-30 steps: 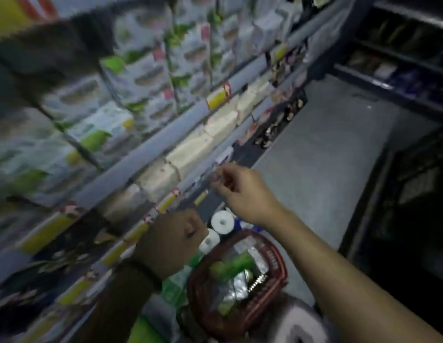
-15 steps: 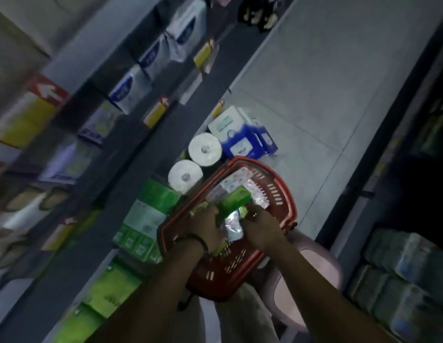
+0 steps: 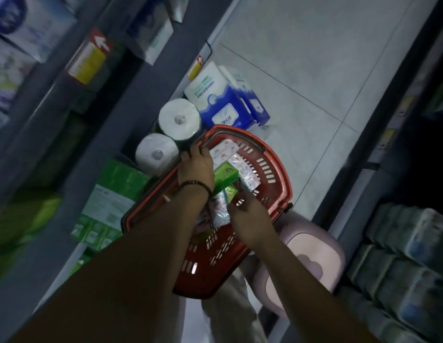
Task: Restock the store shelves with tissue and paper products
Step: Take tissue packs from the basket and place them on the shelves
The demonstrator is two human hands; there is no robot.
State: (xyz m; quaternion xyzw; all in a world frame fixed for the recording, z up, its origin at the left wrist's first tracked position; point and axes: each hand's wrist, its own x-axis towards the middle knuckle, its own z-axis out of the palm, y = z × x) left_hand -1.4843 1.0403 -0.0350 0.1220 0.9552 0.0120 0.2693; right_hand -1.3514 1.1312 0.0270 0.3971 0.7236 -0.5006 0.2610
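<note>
A red shopping basket (image 3: 277, 174) sits below me with small tissue packs inside, among them a green pack (image 3: 226, 174) and white packs (image 3: 224, 151). My left hand (image 3: 197, 167), a dark band on its wrist, reaches to the basket's far left rim beside the green pack. Its fingers curl near the black handle, and what they hold is hidden. My right hand (image 3: 247, 215) is lower in the basket and pinches a small clear-wrapped tissue pack (image 3: 219, 211).
Two white paper rolls (image 3: 179, 118) and blue-and-white tissue bundles (image 3: 220, 100) stand on the floor beyond the basket. Green packs (image 3: 111, 201) fill the low shelf on the left. A pink stool (image 3: 312, 253) is under the basket's right side. Wrapped bundles (image 3: 403, 243) stack at right.
A second ago both hands were up at the shelf edge. They dropped into the basket, and my left hand has since slid toward the far rim while the right took the small pack.
</note>
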